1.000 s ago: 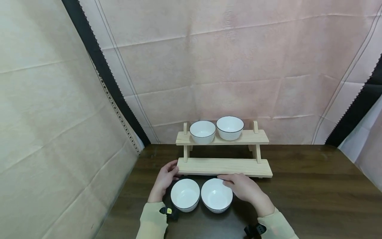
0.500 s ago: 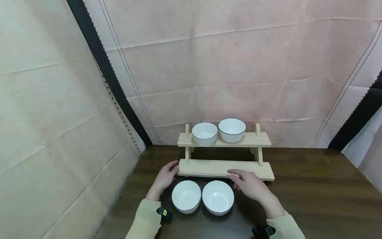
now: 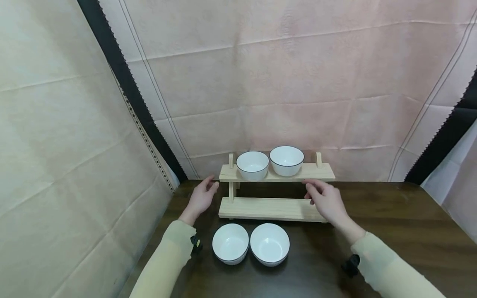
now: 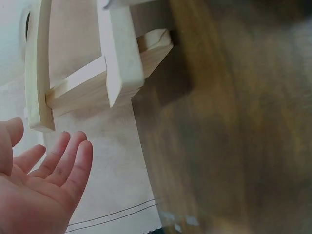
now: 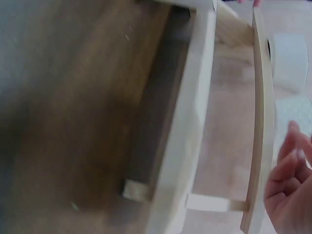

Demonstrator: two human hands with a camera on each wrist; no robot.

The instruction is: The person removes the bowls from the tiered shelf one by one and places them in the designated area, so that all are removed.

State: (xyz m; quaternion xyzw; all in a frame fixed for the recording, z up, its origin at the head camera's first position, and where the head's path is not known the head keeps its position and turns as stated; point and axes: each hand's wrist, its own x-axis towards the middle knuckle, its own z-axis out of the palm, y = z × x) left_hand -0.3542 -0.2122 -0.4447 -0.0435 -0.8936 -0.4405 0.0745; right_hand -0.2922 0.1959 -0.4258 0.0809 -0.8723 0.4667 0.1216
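A two-tier wooden shelf stand point(image 3: 266, 209) stands on the dark wooden table in the head view. On its upper board sit two white bowls, the left one point(image 3: 252, 166) and a dark-rimmed right one point(image 3: 287, 162). In front of the stand, side by side on the table, are two more white bowls, left point(image 3: 230, 244) and right point(image 3: 270, 245). My left hand point(image 3: 201, 198) is just off the upper board's left end, fingers extended and holding nothing in the left wrist view. My right hand point(image 3: 328, 202), loosely bent with nothing held, is at the upper board's front right; contact is unclear.
Pale fabric walls point(image 3: 298, 82) enclose the table point(image 3: 391, 231) at the back and sides. Black strips point(image 3: 130, 87) run down the fabric corners. The stand's upright pegs point(image 3: 231, 160) rise above the upper board.
Both hands have moved up and away from the lower board to the level of the upper board. The right hand has also shifted right. Bowls and stand keep their places.
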